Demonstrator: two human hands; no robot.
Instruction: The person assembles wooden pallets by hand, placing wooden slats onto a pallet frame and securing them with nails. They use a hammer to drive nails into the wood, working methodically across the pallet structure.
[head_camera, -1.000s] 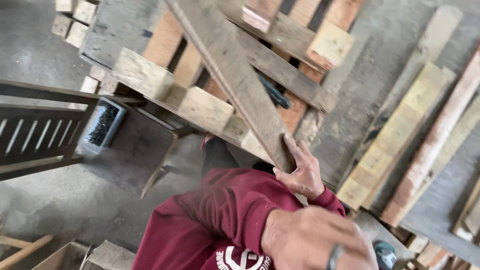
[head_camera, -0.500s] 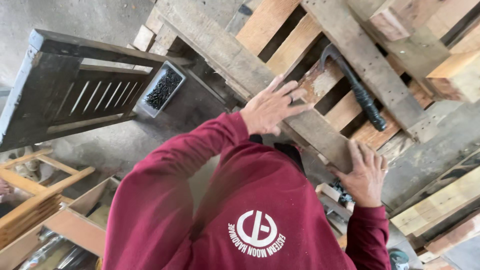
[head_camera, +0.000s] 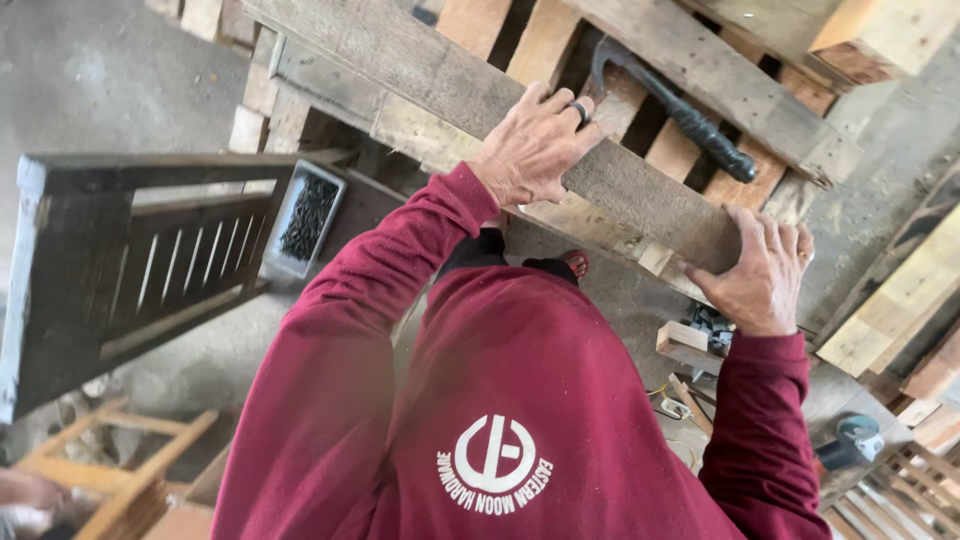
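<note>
Both hands are on one long grey weathered plank (head_camera: 640, 195) that runs diagonally across the top of a wooden pallet (head_camera: 545, 40), from upper left down to the right. My left hand (head_camera: 535, 145) lies flat on the plank's upper face near its middle, fingers together and curled over the far edge, a dark ring on one finger. My right hand (head_camera: 762, 272) caps the plank's lower right end, fingers spread a little and wrapped over the end grain, thumb on the near side. So each hand is closed on the plank, not pinching it; palm contact I cannot fully tell from here. The plank rests on the pallet slats and overhangs them at my right hand's end. A black-handled claw hammer (head_camera: 680, 115) lies on the slats just beyond the plank, between the two hands, head toward the upper left, touching neither hand. Left of the pallet a shallow grey tray of dark nails (head_camera: 305, 215) sits on the concrete floor (head_camera: 90, 70), just beside a dark slatted wooden frame (head_camera: 130, 260) lying tilted. Maroon sleeves and sweatshirt fill the lower centre. Under my right wrist there are small wood offcuts (head_camera: 685, 340) on the floor, and a teal-capped tool (head_camera: 850, 440) further right, too small to identify. More light planks (head_camera: 900, 300) lean at the right edge. Another person's hand (head_camera: 25, 492) shows at the bottom left, by a light wooden frame (head_camera: 110, 470).
</note>
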